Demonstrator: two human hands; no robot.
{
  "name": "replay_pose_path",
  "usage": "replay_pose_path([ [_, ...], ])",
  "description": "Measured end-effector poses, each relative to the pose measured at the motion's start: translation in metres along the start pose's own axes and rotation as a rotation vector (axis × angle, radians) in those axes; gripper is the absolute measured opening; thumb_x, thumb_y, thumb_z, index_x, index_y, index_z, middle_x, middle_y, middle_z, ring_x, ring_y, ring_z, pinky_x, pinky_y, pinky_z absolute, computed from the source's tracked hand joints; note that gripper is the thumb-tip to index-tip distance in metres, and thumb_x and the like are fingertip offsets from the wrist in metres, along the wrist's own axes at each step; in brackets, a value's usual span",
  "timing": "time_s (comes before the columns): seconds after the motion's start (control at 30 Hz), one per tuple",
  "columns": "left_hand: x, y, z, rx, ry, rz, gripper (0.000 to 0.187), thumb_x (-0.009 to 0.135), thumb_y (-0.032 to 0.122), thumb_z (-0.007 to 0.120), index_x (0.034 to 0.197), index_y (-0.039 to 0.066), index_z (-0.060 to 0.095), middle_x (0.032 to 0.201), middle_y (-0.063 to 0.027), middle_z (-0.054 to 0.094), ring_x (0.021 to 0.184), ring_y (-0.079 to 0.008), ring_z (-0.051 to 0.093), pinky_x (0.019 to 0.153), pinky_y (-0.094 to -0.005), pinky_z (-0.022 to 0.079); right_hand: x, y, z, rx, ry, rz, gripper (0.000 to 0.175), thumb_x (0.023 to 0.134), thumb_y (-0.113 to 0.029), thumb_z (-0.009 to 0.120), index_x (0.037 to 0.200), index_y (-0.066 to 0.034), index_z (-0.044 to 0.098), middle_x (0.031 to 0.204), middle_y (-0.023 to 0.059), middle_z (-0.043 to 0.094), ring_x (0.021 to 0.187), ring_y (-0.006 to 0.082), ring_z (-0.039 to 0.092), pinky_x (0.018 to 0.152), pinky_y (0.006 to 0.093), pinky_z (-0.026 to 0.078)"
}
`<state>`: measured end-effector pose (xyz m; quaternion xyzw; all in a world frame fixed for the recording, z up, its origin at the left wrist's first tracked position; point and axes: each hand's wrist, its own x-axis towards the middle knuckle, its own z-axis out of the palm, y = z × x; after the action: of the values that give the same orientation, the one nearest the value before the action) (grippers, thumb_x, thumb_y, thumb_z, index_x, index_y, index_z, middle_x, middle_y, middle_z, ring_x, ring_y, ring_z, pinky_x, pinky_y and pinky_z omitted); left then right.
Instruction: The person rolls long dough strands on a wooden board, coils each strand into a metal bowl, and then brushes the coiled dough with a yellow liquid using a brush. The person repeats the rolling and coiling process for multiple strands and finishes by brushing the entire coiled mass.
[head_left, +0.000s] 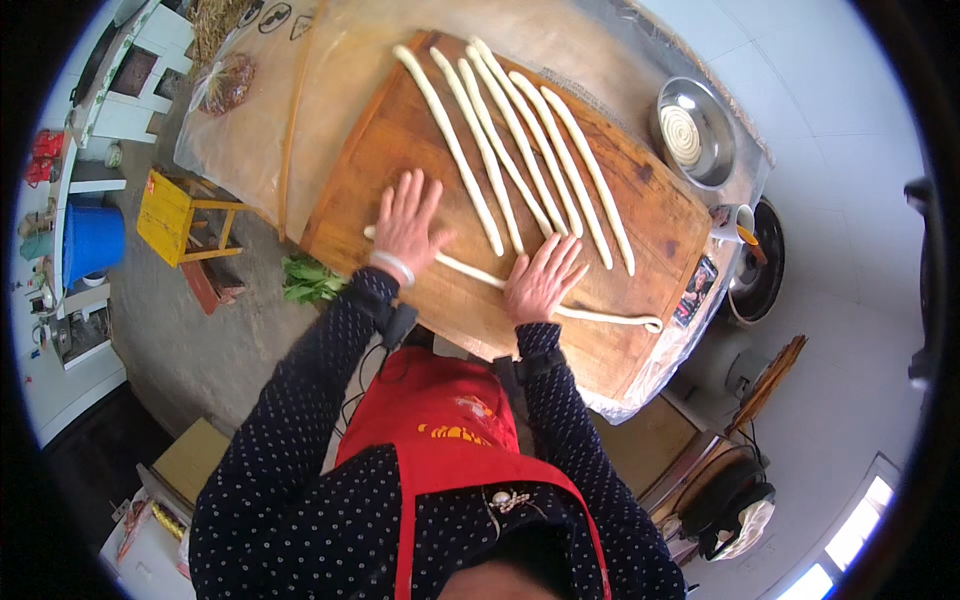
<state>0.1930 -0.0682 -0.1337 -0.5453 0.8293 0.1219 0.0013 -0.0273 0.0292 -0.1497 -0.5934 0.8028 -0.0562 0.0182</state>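
Observation:
Flat over a long dough rope (471, 270) lie both of my hands. My left hand (407, 221) rests near the rope's left end, fingers extended and thumb apart. My right hand (543, 277) presses farther right along it, fingers spread and not curled around the dough. The rope's right end (651, 323) bends back in a small loop. Beyond my hands, several more dough ropes (450, 142) lie side by side, slanting across a wooden board (375, 169). The tips of my right fingers are close to the near ends of some of them.
A steel bowl (716, 154) holding coiled dough (679, 135) stands at the far right, near a mug (726, 223). Along the left lies a long thin wooden rod (294, 127). Leafy greens (309, 279) show beside the board's left corner. A yellow stool (165, 217) stands on the floor.

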Motion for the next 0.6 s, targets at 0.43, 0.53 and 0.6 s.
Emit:
replay_pose_path([
  [0.43,0.007,-0.055,-0.023,0.060,0.205,0.103,0.072,0.093,0.052,0.056,0.153,0.017,0.038,0.163,-0.0141,0.023,0.151,-0.0334,0.017,0.121,-0.0522,0.014,-0.003,0.060,-0.012,-0.063,0.096,0.055,0.061,0.099,-0.034,0.044,0.146,0.0046,0.038,0.154,0.0341,0.027,0.146,0.0488,0.021,0.118,0.0631,0.012],
  [0.53,-0.015,-0.065,-0.015,0.042,0.063,0.162,0.071,0.093,0.052,0.055,0.153,0.017,0.038,0.163,-0.0146,0.023,0.151,-0.0330,0.018,0.121,-0.0518,0.014,-0.013,0.071,-0.020,-0.028,-0.019,-0.039,0.064,0.096,-0.035,0.047,0.146,0.0041,0.040,0.155,0.0311,0.029,0.146,0.0459,0.023,0.119,0.0602,0.013],
  [0.6,-0.066,-0.070,-0.022,0.015,-0.085,0.206,0.069,0.093,0.049,0.057,0.152,0.017,0.039,0.163,-0.0144,0.024,0.151,-0.0329,0.018,0.121,-0.0523,0.014,-0.066,0.069,-0.035,-0.014,-0.176,-0.109,0.063,0.095,-0.036,0.050,0.145,0.0018,0.041,0.155,0.0294,0.030,0.147,0.0431,0.023,0.119,0.0583,0.013],
])
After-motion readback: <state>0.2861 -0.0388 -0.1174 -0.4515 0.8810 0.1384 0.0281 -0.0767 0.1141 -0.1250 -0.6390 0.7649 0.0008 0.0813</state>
